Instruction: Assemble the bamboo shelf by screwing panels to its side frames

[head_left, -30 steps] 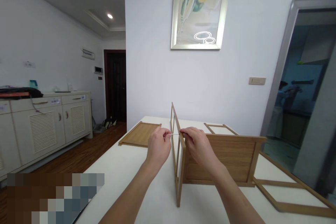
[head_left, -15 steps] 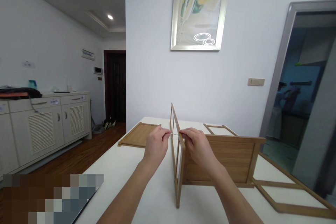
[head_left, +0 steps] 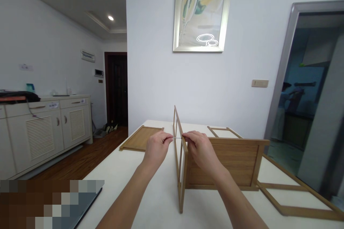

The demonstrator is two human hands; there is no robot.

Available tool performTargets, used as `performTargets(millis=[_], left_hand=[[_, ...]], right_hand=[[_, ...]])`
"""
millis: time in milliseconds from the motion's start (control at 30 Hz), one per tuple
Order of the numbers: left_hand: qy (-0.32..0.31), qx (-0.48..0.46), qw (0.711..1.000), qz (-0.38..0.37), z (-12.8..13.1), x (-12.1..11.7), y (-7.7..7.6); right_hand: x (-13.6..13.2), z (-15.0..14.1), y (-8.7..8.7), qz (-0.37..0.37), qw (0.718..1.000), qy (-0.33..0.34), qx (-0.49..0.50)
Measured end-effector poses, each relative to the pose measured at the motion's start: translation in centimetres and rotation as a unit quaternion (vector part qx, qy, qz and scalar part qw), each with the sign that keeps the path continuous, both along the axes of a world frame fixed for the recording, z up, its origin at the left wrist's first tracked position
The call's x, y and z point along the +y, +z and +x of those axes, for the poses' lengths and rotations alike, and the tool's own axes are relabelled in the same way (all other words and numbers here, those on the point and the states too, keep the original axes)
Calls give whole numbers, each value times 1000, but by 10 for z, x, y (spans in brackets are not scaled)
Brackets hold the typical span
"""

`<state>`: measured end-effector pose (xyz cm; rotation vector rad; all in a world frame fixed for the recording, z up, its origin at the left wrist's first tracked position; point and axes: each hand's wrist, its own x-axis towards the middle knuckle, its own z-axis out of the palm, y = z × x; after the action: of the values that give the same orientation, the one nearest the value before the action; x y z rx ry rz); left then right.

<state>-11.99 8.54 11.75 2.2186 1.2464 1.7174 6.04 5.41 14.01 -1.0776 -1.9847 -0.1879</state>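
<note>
My left hand [head_left: 157, 150] pinches a thin silver rod, which looks like a hex key [head_left: 177, 137]. Its far end meets the upper bar of an upright wooden frame [head_left: 183, 171], standing edge-on to me. On the other side of that bar, my right hand [head_left: 198, 146] has its fingertips closed against the frame where the rod touches it. A wooden panel [head_left: 236, 161] stands on its long edge and meets the frame at roughly a right angle; my right hand and forearm cover part of it. Any screw at the joint is too small to make out.
On the white table [head_left: 113, 171] lie a flat wooden panel [head_left: 141, 136] at the left, a small open frame [head_left: 219, 128] at the back right and a larger open frame [head_left: 285, 187] at the right. A dark-edged object [head_left: 90, 204], partly pixelated, sits at the lower left.
The whole view has shifted slightly. Both hands keep their places at the joint, and the left fingers have turned a little around the rod.
</note>
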Motion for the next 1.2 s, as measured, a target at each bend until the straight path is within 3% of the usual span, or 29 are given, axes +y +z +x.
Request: performTargets(millis=[167, 567, 700, 1033, 1200], left_hand=[[4, 89, 995, 52, -5, 1, -1], [138, 209, 939, 236, -1, 7, -15], [157, 232, 925, 258, -1, 7, -18], [155, 229, 923, 268, 1, 9, -24], [178, 245, 905, 300, 0, 9, -24]], right_hand=[[0, 0, 0, 3, 1000, 0, 0], [-2, -2, 2, 0, 1000, 4, 7], [-3, -2, 3, 1, 1000, 3, 12], [-1, -2, 0, 10, 999, -5, 38], [-3, -3, 1, 1, 999, -5, 42]])
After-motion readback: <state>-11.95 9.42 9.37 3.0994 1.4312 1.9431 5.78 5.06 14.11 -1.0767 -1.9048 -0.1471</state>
